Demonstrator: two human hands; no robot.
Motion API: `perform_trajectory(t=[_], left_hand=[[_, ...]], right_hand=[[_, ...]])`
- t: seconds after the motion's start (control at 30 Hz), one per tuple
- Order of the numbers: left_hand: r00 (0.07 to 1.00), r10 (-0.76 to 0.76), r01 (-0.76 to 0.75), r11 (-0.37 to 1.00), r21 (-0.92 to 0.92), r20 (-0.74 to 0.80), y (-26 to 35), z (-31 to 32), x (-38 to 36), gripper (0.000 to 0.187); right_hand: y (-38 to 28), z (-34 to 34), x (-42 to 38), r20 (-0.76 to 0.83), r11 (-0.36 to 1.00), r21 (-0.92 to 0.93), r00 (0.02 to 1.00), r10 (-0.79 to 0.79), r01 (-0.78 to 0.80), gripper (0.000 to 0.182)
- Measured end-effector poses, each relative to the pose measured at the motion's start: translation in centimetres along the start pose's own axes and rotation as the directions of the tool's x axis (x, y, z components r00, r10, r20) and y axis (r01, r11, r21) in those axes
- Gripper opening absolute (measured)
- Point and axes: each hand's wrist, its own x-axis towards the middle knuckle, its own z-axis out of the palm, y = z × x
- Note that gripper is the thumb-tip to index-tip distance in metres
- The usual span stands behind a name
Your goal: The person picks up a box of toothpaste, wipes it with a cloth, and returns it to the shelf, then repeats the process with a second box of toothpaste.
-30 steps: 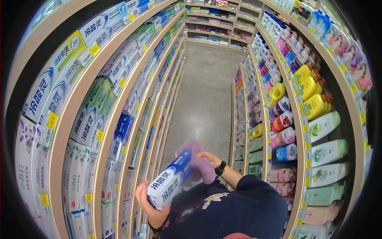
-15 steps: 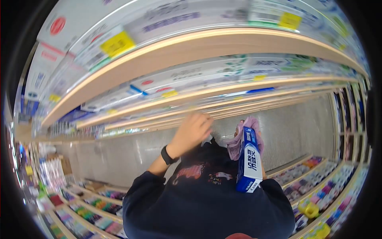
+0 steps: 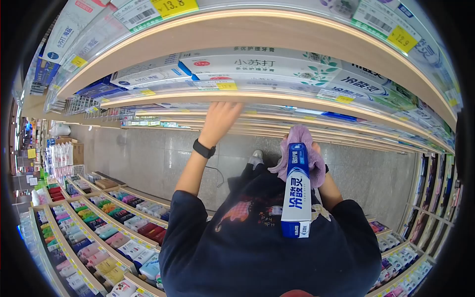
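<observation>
A long blue and white toothpaste box (image 3: pixel 298 190) stands out toward my chest, together with a crumpled lilac cloth (image 3: pixel 297 136). My right hand (image 3: pixel 315 148), mostly covered by the cloth and box, is closed around both. On the other side, my left hand (image 3: pixel 221 121) wears a black watch and is raised to the front edge of a shelf (image 3: pixel 277 100). Its fingers reach up to the wooden lip, where the tips are partly hidden; they look stretched out, with nothing visible in them. Just above that lip lie white toothpaste boxes (image 3: pixel 252 64) in a row.
Yellow price tags (image 3: pixel 176 6) line the shelf fronts. More shelves step down below my left hand to the grey tiled floor (image 3: pixel 143 153). Behind me, racks of colourful packs (image 3: pixel 106 230) run along the left, with others at the right. A wire basket (image 3: pixel 81 105) hangs at far left.
My left hand has moved up and slightly left to the shelf lip. The toothpaste box and cloth have shifted a little left in view, still in my right hand. The view is sharper.
</observation>
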Motion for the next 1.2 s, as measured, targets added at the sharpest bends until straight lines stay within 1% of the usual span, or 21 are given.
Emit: perform_trajectory(t=[0.03,0.07,0.1,0.13,0.23,0.27,0.3,0.33,0.37,0.43,0.57,0.63,0.67,0.73,0.87,0.93,0.97,1.03,1.07,1.13,1.2], left_hand=[[0.999,0.044,-0.044,0.999,-0.007,0.013,0.1,0.0,0.5,0.027],[0.999,0.051,-0.051,0.999,-0.006,0.015,-0.1,0.2,1.2,0.027],[0.998,0.051,-0.051,0.999,0.002,0.029,0.0,0.8,1.4,0.027],[0.998,0.055,-0.055,0.998,0.010,0.041,0.1,1.3,1.6,0.026],[0.998,0.033,-0.036,0.999,0.038,0.061,0.4,2.3,1.8,0.023],[0.997,0.046,-0.048,0.998,0.033,0.060,0.8,2.9,1.7,0.023],[0.999,0.020,-0.021,0.999,0.025,0.033,0.8,3.1,1.6,0.023],[1.000,-0.007,0.007,1.000,0.015,0.008,0.9,3.3,1.7,0.024],[1.000,0.004,-0.004,1.000,0.013,0.006,1.0,3.4,1.8,0.024],[0.999,-0.010,0.009,0.999,-0.034,-0.039,1.2,3.4,2.0,0.027],[0.999,-0.027,0.026,0.999,-0.039,-0.017,1.1,3.5,2.1,0.029],[1.000,-0.001,0.000,0.999,-0.053,-0.014,0.8,3.6,2.1,0.029],[1.000,0.002,-0.003,0.998,-0.055,-0.014,0.8,3.5,2.1,0.029],[0.999,0.019,-0.022,0.996,-0.087,-0.030,0.9,3.2,2.1,0.029],[1.000,0.001,-0.003,0.992,-0.123,-0.010,0.9,3.0,2.1,0.029],[1.000,-0.001,-0.002,0.991,-0.136,-0.018,0.9,3.0,2.1,0.029],[1.000,0.002,-0.005,0.991,-0.137,-0.019,0.8,3.1,2.1,0.029],[0.998,0.016,-0.023,0.992,-0.127,-0.056,0.8,3.3,2.0,0.028],[0.998,0.017,-0.024,0.991,-0.128,-0.056,0.6,3.4,1.9,0.028],[0.998,0.030,-0.040,0.984,-0.173,-0.059,0.3,3.5,1.8,0.029],[0.998,0.028,-0.036,0.984,-0.173,-0.049,0.1,3.6,1.8,0.029]], right_hand=[[-0.5,1.4,1.2,0.087,0.996,-0.044,0.994,-0.071,0.075,0.052],[-1.1,2.5,1.4,0.087,0.996,-0.043,0.993,-0.078,0.082,0.052],[-1.3,3.6,0.8,-0.274,0.997,-0.063,0.962,0.013,-0.032,0.025],[-1.6,4.5,0.6,-0.600,0.989,-0.041,0.795,0.089,-0.141,0.018],[-2.9,6.1,0.3,-0.623,0.992,0.101,0.773,0.121,-0.074,0.020],[-3.3,4.7,-1.0,-0.627,0.993,0.095,0.771,0.109,-0.063,0.020],[-3.6,2.1,-2.8,-0.446,0.991,0.047,0.885,0.135,-0.128,0.025],[-3.7,0.0,-4.3,-0.247,0.983,-0.015,0.953,0.173,-0.182,0.054],[-3.8,-1.1,-5.4,-0.250,0.985,-0.020,0.955,0.162,-0.172,0.054],[-3.8,-1.9,-6.4,-0.151,0.981,0.100,0.972,0.181,-0.167,0.051],[-4.4,-0.6,-6.6,-0.203,0.986,0.122,0.970,0.136,-0.112,0.047],[-4.6,0.3,-6.1,-0.194,0.998,0.057,0.980,0.036,-0.026,0.043],[-5.0,1.0,-5.9,-0.196,0.998,0.054,0.980,0.034,-0.023,0.043],[-5.6,2.4,-5.8,-0.338,0.996,0.084,0.939,0.057,-0.030,0.041],[-5.8,1.9,-6.3,-0.405,0.985,0.170,0.909,0.099,-0.031,0.040],[-5.3,0.0,-6.5,-0.094,0.999,0.036,0.995,-0.031,0.034,0.042],[-5.4,0.0,-6.9,-0.095,0.999,0.034,0.995,-0.033,0.037,0.042],[-5.5,0.9,-7.5,-0.313,0.989,0.131,0.944,0.101,-0.062,0.050],[-5.7,1.5,-7.5,-0.314,0.989,0.131,0.944,0.101,-0.062,0.050],[-6.1,2.5,-7.2,-0.556,0.988,0.016,0.820,0.139,-0.156,0.059],[-6.4,2.7,-6.7,-0.547,0.984,0.046,0.820,0.170,-0.173,0.062]])
